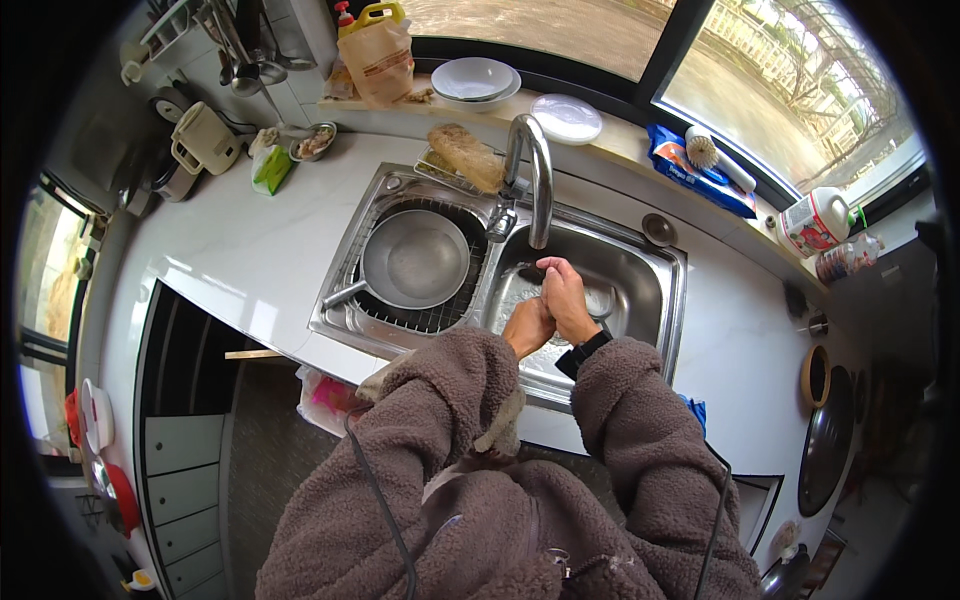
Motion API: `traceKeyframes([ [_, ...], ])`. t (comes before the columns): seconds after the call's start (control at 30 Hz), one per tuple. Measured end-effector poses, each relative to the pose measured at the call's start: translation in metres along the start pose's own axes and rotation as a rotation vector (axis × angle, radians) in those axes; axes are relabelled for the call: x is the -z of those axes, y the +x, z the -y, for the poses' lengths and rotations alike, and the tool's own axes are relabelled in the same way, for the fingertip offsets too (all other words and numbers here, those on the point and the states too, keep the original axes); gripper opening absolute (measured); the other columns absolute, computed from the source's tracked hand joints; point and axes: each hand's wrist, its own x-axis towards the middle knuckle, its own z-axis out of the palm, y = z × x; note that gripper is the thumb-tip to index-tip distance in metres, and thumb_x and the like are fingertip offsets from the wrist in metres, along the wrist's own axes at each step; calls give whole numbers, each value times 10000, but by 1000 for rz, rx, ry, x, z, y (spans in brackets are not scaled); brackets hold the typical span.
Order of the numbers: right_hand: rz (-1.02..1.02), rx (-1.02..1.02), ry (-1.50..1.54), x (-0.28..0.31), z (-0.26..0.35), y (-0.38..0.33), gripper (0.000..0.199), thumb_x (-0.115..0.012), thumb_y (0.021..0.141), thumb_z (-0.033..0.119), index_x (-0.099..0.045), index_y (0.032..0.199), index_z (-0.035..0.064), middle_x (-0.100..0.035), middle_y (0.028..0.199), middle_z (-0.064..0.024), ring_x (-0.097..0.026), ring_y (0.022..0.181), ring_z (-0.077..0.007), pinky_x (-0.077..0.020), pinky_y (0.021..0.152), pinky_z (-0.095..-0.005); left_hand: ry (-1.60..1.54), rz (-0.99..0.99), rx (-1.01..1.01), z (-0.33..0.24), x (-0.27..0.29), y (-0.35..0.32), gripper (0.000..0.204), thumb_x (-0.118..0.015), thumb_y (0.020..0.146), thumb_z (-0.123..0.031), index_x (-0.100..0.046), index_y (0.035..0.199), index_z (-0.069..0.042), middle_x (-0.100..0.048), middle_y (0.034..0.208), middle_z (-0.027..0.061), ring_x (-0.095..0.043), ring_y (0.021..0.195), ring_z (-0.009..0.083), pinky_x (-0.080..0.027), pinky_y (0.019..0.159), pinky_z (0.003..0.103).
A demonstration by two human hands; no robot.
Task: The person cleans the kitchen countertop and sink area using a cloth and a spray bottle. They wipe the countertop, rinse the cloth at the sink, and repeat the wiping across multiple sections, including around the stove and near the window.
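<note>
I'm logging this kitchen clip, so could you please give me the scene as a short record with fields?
Setting: double steel sink in a white counter, below a window
Left hand: against the right hand, in the right basin
Right hand: under the tap, fingers curled
Held item: cannot tell
Left basin: frying pan on a wire rack
Window ledge: stacked bowls, oil bottle, dish brush

Pan (pixel 415 262) in basin left of faucet (pixel 530 165)
</note>
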Motion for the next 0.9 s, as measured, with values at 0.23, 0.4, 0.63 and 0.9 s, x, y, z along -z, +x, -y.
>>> traceKeyframes([
  [0.23,-381,-263,367,5,-40,15,130,-436,951,78,-548,1010,48,-423,628,0,-373,510,-125,-344,472,-309,430,20,76,-6,11,-8,180,-590,828,-157,-600,867,19,-649,731,272,-656,712,437,-529,644,510],
  [0.4,-142,-453,564,29,-32,7,280,-544,986,305,-546,1132,66,-530,866,-57,-522,735,-178,-456,645,-315,210,138,138,-4,22,-11,429,-683,732,-167,-483,1067,11,-637,807,312,-646,779,465,-498,677,530],
  [0.63,244,-436,325,50,17,-41,387,-578,945,423,-521,1211,149,-555,1113,-55,-568,978,-210,-464,888,-441,-511,204,517,-25,51,-17,616,-676,838,-255,-322,1310,-81,-558,848,60,-510,592,119,-416,472,262],
  [0.9,-103,-61,249,53,-3,-73,202,-538,962,125,-650,1110,47,-646,966,-14,-627,822,-100,-519,735,-242,-794,95,589,-39,64,-31,284,-523,984,-238,-501,1180,-34,-630,1009,90,-660,834,204,-580,647,348],
])
